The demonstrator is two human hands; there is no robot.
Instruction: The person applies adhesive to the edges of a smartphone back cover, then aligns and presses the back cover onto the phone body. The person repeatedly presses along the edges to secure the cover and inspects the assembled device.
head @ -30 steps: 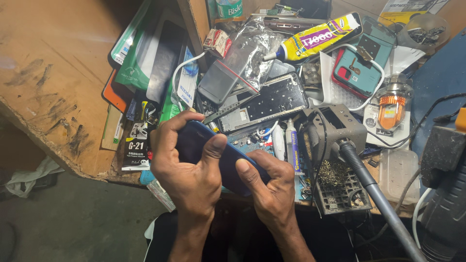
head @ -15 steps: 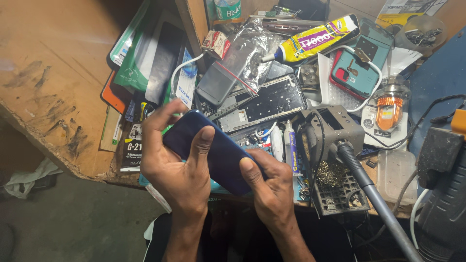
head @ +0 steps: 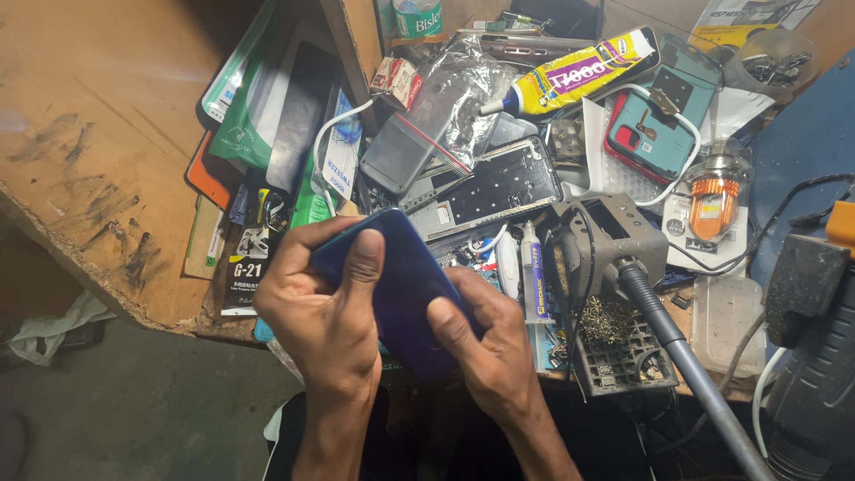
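Both my hands hold a dark blue phone (head: 405, 285), back side up, low over the near edge of a cluttered workbench. My left hand (head: 325, 312) wraps its left side, thumb lying across the blue back. My right hand (head: 490, 343) grips the lower right end, thumb pressed on the back near the corner. The phone's screen side is hidden from view.
Behind the phone lie a bare phone frame (head: 494, 191), clear zip bags (head: 427, 129), a yellow glue tube (head: 579, 71), a teal phone case (head: 659, 129) and small adhesive tubes (head: 533, 281). A soldering iron stand (head: 614, 258) with brass wool sits right. A wooden board (head: 98, 134) fills the left.
The phone has turned and tilted in my hands, now showing more of its blue back. My left thumb has come to lie across it, and my right thumb presses near the corner.
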